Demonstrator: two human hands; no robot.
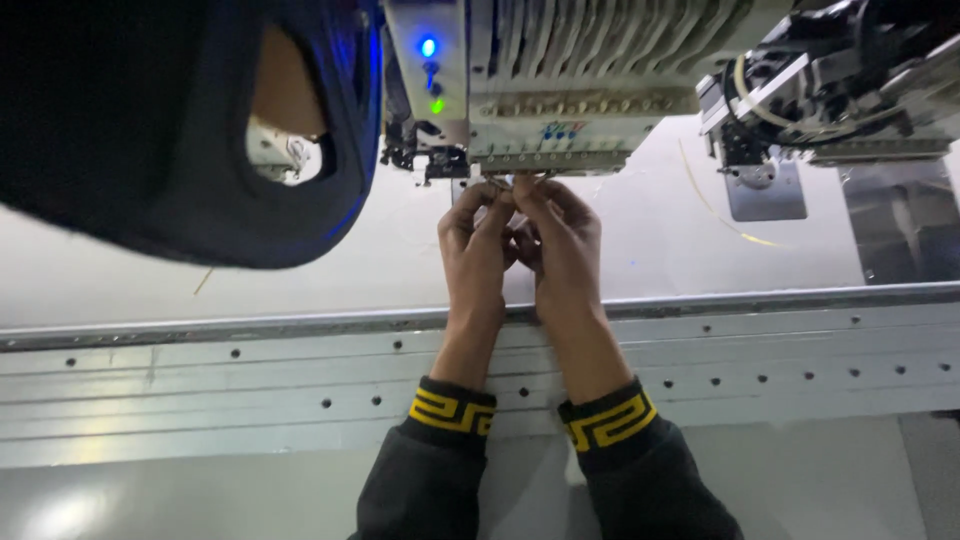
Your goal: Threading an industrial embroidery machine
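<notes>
1. The left hand [474, 250] reaches up to the bottom of a big sewing machine head [560, 90]. Its fingers are bent in and pressed together at the tips. They seem to pinch something very thin, but it is too small to tell what it is.
2. The right hand [562, 245] is just beside the left hand, and the two touch at the fingertips. Its fingers are bent in and pressed together too. What it pinches is too small to see.
3. Both sets of fingertips meet right under the row of needles [545, 160] on the machine head. They are touching it or nearly touching it; I cannot tell which.
4. Just up and to the left of the pinch, a blue light [428, 46] and a green light [437, 105] glow on the machine.
5. Below the hands, under the wrists, a long metal rail [250, 370] with small holes runs from side to side. The arms cross over it.
6. Each arm wears a dark sleeve with a black and yellow cuff [452, 410] close to the wrist.
7. Under the hands lies a flat pale table [640, 250].
8. Far to the left of the pinch, a big dark shape [130, 130] fills the top corner. It is blurry.
9. Far to the right of the pinch sits another machine part [830, 85] with wires.
10. A thin yellow thread [715, 210] lies on the table to the right of the hands, well apart from them.
</notes>
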